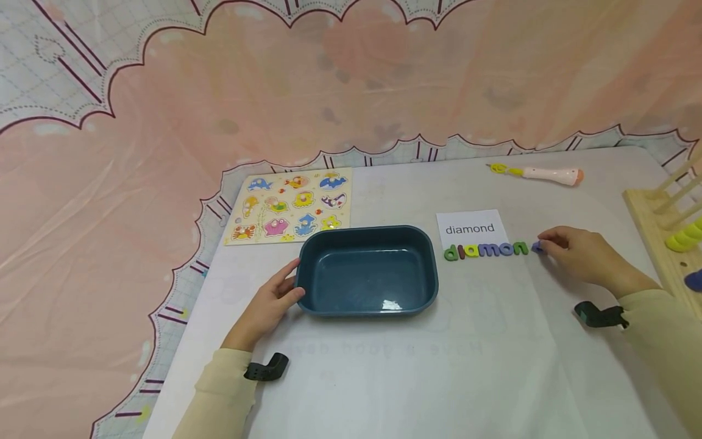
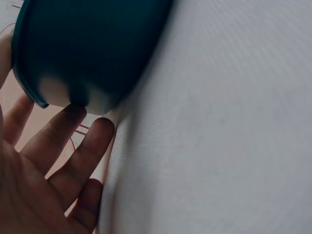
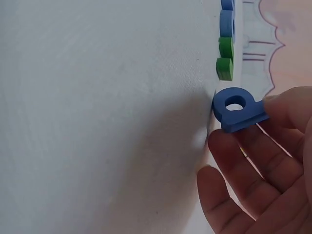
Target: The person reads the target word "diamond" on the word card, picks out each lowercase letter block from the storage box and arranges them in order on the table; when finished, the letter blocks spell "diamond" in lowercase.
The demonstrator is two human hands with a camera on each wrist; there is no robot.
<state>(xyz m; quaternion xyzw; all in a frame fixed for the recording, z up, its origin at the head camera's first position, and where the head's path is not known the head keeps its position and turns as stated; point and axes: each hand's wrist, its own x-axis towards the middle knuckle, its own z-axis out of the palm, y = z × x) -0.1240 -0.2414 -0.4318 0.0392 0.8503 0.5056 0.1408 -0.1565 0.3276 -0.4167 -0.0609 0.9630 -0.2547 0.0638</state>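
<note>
Between right thumb and fingers, my right hand [image 1: 589, 256] pinches a blue letter d [image 3: 236, 108], just right of a row of coloured letters. That row reads "diamon" and ends in a green letter n [image 1: 520, 247]. Directly above it lies a white card [image 1: 471, 219] printed "diamond". My left hand [image 1: 269, 305] rests against the left end of a dark teal rectangular tray [image 1: 367, 306]. Its fingers [image 2: 95, 139] are spread at the tray's end wall, with the thumb at the rim. The tray's inside shows nothing in it.
A sea-animal peg puzzle board [image 1: 290, 204] lies behind the tray. At the back right is a pink-and-white pen-like tool [image 1: 551, 175] with a yellow tip. A wooden rack [image 1: 641, 207] with yellow rings stands at the right edge. Wrist cameras sit on both sleeves.
</note>
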